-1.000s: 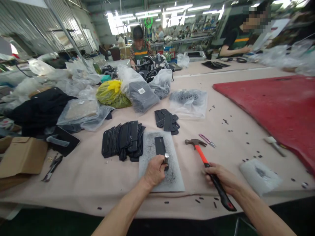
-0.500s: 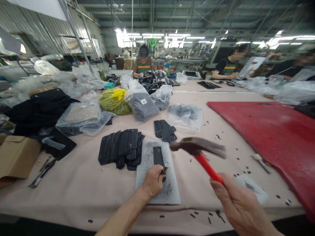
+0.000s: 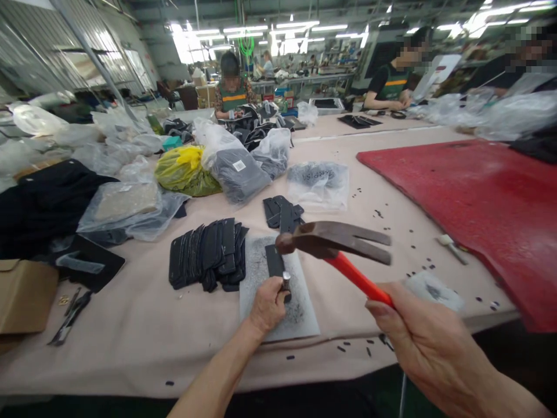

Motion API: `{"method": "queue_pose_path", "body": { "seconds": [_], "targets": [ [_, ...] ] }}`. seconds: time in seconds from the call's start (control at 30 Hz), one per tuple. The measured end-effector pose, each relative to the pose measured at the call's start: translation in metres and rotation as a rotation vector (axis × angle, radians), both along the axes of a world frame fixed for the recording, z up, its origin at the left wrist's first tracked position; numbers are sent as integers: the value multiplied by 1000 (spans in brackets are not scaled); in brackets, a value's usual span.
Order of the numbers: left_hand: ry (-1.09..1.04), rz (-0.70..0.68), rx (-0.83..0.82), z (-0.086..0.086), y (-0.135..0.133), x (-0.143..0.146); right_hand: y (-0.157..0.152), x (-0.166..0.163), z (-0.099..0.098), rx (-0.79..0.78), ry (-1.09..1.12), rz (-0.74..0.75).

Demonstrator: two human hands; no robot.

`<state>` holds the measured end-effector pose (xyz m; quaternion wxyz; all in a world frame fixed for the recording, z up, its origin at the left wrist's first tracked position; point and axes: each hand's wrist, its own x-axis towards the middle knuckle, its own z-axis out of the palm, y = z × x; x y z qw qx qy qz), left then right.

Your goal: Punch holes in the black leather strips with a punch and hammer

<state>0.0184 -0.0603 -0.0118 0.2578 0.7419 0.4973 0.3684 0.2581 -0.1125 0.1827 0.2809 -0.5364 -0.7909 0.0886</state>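
Head cam: 2 hands, 1 hammer, 1 tool.

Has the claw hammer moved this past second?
Yes, up and left: the claw hammer in the right hand, previously right of the pale board, now overlaps its upper right corner in view.

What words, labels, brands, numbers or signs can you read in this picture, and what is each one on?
No text can be read with certainty.
Clear bag in mid-table: dark lettering, too blurred to quote.
White sticker on the bagged grey bundle: print too small.
Black piece on the board: tiny pale mark, too small.
Stack of black pieces: tiny pale marks, too small.
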Motion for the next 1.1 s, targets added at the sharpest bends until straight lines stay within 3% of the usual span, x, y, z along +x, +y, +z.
{"method": "queue_pose_path", "body": {
  "seconds": [0.2,0.4,0.5,0.63,0.73,0.87,1.0,1.1],
  "targets": [
    [4,-14,-1,2,0,1,-2,1,-26,-159,-72,-25],
    [15,2,6,1,0,1,0,0,-7,-115,69,-56],
    [3,-10,14,0,0,1,-3,0,-14,-55,53,-42],
    [-1,0,21,-1,-1,1,-1,5,-26,-79,-176,9],
    [6,0,7,-2,-1,2,1,8,-10,-71,-125,-3],
    [5,2,7,-3,-1,2,-2,5,2,82,28,-139],
    [5,0,10,-2,-1,2,-2,8,-14,54,-130,20],
    [11,3,5,-2,-1,1,0,17,-6,0,-131,25]
  ]
}}
